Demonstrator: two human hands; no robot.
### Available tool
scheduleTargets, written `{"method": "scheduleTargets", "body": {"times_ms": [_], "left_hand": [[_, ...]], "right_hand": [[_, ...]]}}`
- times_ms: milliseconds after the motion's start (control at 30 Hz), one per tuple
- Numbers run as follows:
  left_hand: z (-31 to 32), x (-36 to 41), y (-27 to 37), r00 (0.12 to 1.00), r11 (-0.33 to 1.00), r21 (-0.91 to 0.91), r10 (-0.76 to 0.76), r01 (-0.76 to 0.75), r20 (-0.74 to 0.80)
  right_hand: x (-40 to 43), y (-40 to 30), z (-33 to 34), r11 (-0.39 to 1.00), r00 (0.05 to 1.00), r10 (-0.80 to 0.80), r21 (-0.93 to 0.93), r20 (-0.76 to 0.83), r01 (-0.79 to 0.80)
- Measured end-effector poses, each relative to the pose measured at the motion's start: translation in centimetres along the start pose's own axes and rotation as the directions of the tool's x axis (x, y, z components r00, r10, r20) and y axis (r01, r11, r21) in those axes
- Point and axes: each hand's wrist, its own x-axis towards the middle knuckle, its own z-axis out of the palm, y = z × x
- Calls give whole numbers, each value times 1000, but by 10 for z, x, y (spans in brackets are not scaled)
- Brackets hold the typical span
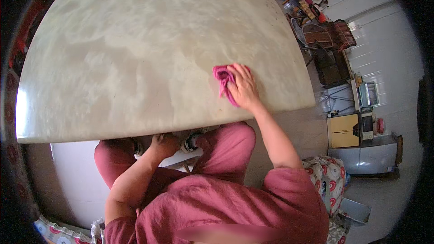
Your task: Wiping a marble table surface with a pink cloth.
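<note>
My right hand (pixel 243 86) presses a crumpled pink cloth (pixel 223 76) against the marbled, pale tabletop (pixel 135 57), near its front edge and right of the middle. The cloth bunches out beyond the fingers and under the palm. Below the table's front edge, between my knees, is my left hand (pixel 164 145); its fingers are in shadow, and whether it holds anything is unclear.
My knees reach the table's front edge. Beyond its right side are a wicker basket (pixel 317 36), a yellowish box (pixel 343 130) and a grey cabinet-like appliance (pixel 368 159). A patterned fabric cover (pixel 330 176) lies beside my right elbow.
</note>
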Motion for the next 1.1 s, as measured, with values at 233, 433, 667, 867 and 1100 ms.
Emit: {"method": "scheduleTargets", "body": {"times_ms": [233, 433, 667, 867, 1100], "left_hand": [[19, -2, 9, 982, 932, 351, 140, -89, -123], [-16, 14, 8, 960, 898, -438, -159, 43, -231], [-18, 10, -1, 968, 888, -457, -151, 45, -199], [3, 8, -14, 982, 925, -381, -79, 8, -171], [14, 5, -15, 987, 982, -153, 93, -113, -130]], "right_hand": [[144, 96, 38, 988, 992, 125, -92, 12, -124], [253, 145, 62, 916, 926, 375, -167, 38, -364], [274, 178, 69, 888, 900, 435, -158, -9, -431], [206, 138, 52, 919, 927, 376, -130, 12, -371], [27, 50, 2, 974, 975, 211, -95, 66, -204]]}}
